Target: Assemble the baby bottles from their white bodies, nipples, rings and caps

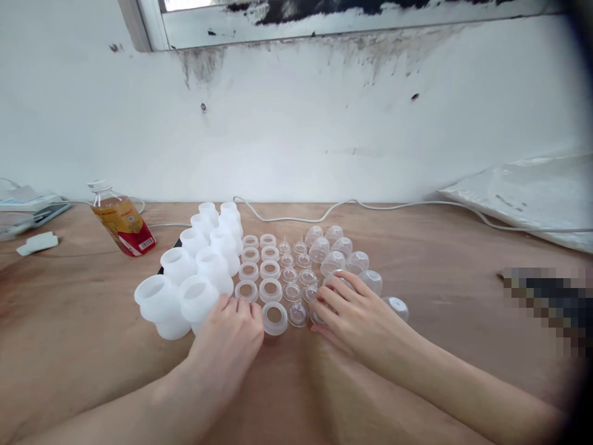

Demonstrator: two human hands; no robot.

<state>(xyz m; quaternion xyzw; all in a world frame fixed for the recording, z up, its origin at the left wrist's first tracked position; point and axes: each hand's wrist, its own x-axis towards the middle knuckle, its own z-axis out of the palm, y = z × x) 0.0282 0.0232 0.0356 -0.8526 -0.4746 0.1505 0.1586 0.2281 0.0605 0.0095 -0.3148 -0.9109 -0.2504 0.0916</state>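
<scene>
Two rows of white translucent bottles (172,264) stand on the wooden table at the left. Beside them lie two rows of translucent rings (270,290), then two rows of clear nipples (298,314) and two rows of clear domed caps (370,282). My left hand (231,330) is at the near end of the rings, by the nearest bottle, its fingers curled together; whatever they hold is hidden. Over the near nipples and caps reaches my right hand (349,312), fingers spread and bent downward, covering some of these parts; nothing is seen lifted in it.
A drink bottle (124,224) with a red and yellow label stands at the back left. A white cable (301,219) runs along the wall behind the rows. Plastic sheeting (532,198) lies at the back right, with a pixelated dark object (551,303) nearer.
</scene>
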